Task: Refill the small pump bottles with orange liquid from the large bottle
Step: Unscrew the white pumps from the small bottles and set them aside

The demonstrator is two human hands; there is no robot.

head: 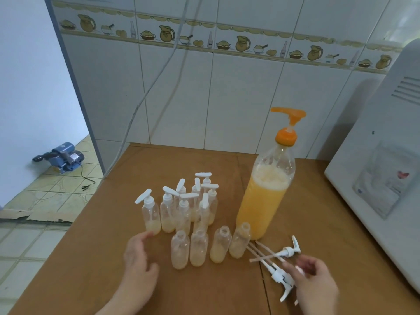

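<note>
White pump tops (283,272) lie loose on the brown tabletop (95,269) under the right hand (316,283), whose grip seems to rest on one; whether it has closed on it cannot be told. The left hand (138,258) hovers open and empty beside four uncapped small bottles (210,247), each holding only a little pale liquid. Behind them, seven capped bottles (184,205) stand nearly empty. Farther right, the large bottle (263,196) stands about two-thirds full, so refilling appears hardly begun.
</note>
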